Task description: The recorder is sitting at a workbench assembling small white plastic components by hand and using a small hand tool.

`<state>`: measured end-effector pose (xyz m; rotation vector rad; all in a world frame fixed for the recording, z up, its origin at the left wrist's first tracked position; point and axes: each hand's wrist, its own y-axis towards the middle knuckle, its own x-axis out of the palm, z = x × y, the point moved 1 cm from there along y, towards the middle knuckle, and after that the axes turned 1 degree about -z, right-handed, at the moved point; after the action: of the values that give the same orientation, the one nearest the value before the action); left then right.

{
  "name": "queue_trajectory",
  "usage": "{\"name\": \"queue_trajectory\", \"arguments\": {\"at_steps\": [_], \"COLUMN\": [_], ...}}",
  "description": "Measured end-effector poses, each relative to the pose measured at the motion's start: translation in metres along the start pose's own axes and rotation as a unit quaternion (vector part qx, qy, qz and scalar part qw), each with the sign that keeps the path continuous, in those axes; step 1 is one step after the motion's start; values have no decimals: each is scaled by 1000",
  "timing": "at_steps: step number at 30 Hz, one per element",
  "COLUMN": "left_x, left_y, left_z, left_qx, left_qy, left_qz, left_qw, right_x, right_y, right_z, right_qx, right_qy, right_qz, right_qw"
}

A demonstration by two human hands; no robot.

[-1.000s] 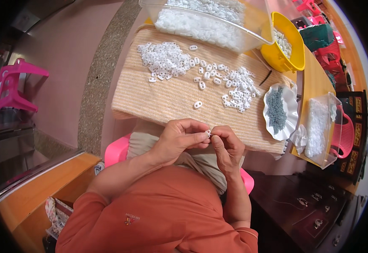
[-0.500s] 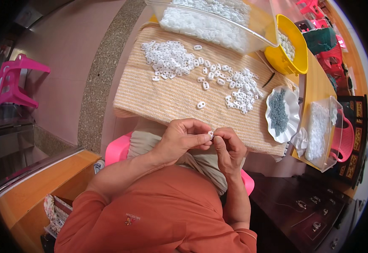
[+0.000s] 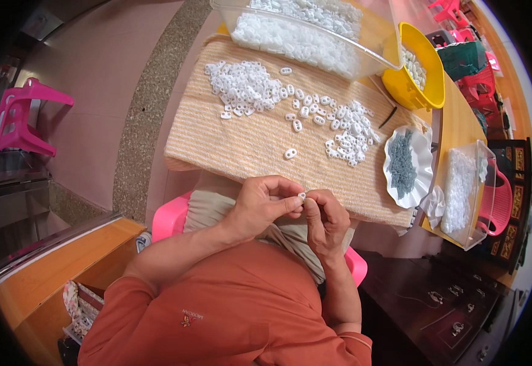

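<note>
Just beyond my lap, at the near edge of the cloth, both hands meet. My left hand (image 3: 262, 204) pinches a small white plastic piece with two holes (image 3: 302, 196) between thumb and fingertips. The closed thumb and forefinger of my right hand (image 3: 328, 221) press against that piece's right side; whatever they hold is too small to make out. On the striped cloth (image 3: 241, 146) ahead lie a large heap of similar white pieces (image 3: 241, 85) and a smaller heap (image 3: 352, 131). A lone white piece (image 3: 290, 153) rests nearest my hands.
A white scalloped dish (image 3: 423, 174) holds small grey-blue parts (image 3: 402, 165). At the back stand a clear bin (image 3: 375, 55) of white pieces and a yellow basin (image 3: 435, 67). Another clear box (image 3: 484, 207) stands right; a pink stool (image 3: 25, 122) is on the floor left.
My right hand has shifted slightly left, closer against the white piece. The piece has tilted a little in my left fingers and moved slightly left.
</note>
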<state>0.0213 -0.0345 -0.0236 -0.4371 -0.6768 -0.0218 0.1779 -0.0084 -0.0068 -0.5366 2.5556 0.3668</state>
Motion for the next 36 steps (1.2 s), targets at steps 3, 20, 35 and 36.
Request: {"name": "queue_trajectory", "arguments": {"at_steps": [3,20,35,36], "left_x": [-1,0,-11,-11], "left_y": [-1,3,6,6], "left_z": [-1,-1,24,26], "left_qx": [17,40,119,125], "left_qy": [13,9,-4,-9], "left_qz": [1,1,30,37], "left_qw": [1000,999,992,991], "right_x": [2,3,-10,-9], "right_y": [-1,-3,45,50], "right_z": [0,19,5,11], "right_qx": [9,187,63,-39], "right_qy": [-9,150,-26,-72], "right_qz": [-8,-22,-14,-13], "right_qw": [1000,971,998,997]}}
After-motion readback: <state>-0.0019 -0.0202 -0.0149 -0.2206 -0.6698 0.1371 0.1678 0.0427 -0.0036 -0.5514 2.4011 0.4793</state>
